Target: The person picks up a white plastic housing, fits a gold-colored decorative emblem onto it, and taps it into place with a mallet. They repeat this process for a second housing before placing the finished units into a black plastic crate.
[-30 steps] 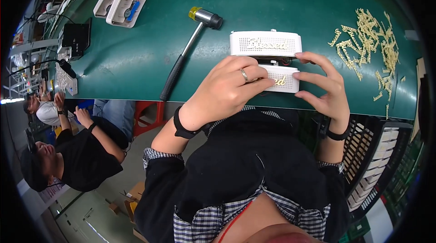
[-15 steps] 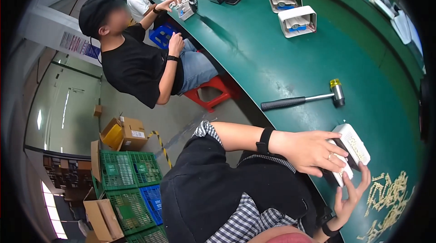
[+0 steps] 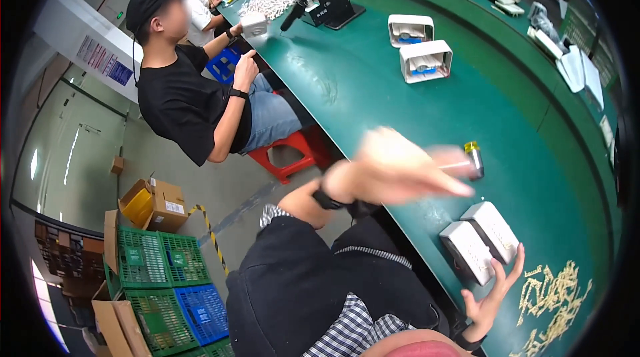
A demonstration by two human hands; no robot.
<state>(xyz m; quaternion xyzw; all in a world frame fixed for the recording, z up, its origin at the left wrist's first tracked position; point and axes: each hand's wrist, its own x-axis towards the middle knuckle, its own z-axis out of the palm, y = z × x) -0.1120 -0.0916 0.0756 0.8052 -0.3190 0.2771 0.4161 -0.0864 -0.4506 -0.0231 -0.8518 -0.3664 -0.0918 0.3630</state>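
Two white box-shaped housings (image 3: 472, 250) stand side by side near the front edge of the green table. My right hand (image 3: 490, 297) is open beside them, its fingers spread and the fingertips at the nearer ends of the housings. Motion smears my left hand (image 3: 393, 167), which is in the air over the handle of a hammer. Of that hammer (image 3: 474, 160), only the yellow-and-metal head and part of the shaft show; the handle is hidden behind the hand. To the right of my right hand lies a loose heap of small cream-coloured pieces (image 3: 550, 297).
Two white open housings (image 3: 425, 62) with blue parts inside stand farther back. A black device (image 3: 330, 10) and a pile of white pieces (image 3: 272, 0) are at the far end. On the left, a seated co-worker (image 3: 190, 90) holds a white object. Green crates (image 3: 143, 260) stand on the floor.
My left hand has left the housings and swung left and away, over the hammer. My right hand stays at the housings. The co-worker's hand now holds a white object.
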